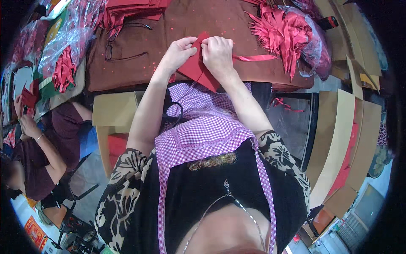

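Observation:
A flat red folded paper piece (198, 73) is held up over the near edge of the table, its lower corner hanging past the edge. My left hand (179, 53) pinches its upper left side between thumb and fingers. My right hand (218, 53) has its fingers closed on the upper right side, close to the left fingertips. A red ribbon (256, 57) stretches to the right from beside my right hand; where its other end runs is hidden behind that hand. I cannot make out whether a hole or loop lies between the fingertips.
Dark-framed eyeglasses (127, 44) rest on the brown cloth (190, 19). Red paper pieces (135, 8) are stacked at the far left, with a ribbon bundle (287, 34) at the right. Cardboard boxes (334, 139) stand on both sides. A co-worker (38, 139) handles red paper at the left.

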`<state>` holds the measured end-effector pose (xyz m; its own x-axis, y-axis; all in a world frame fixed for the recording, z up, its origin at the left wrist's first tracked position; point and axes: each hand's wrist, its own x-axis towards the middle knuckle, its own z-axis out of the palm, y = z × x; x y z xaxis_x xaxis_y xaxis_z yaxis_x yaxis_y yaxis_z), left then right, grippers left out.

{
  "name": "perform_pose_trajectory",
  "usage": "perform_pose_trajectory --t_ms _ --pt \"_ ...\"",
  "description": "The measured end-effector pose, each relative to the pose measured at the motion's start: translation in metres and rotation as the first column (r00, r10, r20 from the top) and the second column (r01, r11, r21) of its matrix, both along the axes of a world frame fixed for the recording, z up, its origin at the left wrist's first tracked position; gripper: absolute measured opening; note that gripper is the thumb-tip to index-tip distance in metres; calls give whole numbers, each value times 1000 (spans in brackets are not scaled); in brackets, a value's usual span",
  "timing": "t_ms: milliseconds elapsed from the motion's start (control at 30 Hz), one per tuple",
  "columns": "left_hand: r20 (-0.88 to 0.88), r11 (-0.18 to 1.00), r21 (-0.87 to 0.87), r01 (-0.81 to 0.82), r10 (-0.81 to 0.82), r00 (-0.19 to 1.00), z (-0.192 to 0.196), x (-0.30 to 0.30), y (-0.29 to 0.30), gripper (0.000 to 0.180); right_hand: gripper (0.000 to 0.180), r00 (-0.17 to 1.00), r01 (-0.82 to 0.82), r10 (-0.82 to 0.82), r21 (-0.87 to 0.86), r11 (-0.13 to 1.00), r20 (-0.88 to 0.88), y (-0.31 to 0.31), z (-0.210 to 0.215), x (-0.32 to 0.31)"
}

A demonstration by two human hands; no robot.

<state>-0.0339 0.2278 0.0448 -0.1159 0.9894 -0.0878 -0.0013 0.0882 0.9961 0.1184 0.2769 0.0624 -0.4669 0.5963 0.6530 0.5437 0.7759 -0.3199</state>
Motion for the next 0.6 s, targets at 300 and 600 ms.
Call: perform_pose_trajectory --t_ms 300,600 --pt "-62 1000 6 -5 6 998 9 5 -3 37 5 998 -6 -9 -252 968 -59 -1 6 1" --pt "-366 992 125 0 46 929 42 17 -11 38 10 999 -22 24 104 994 -23 -8 19 7"
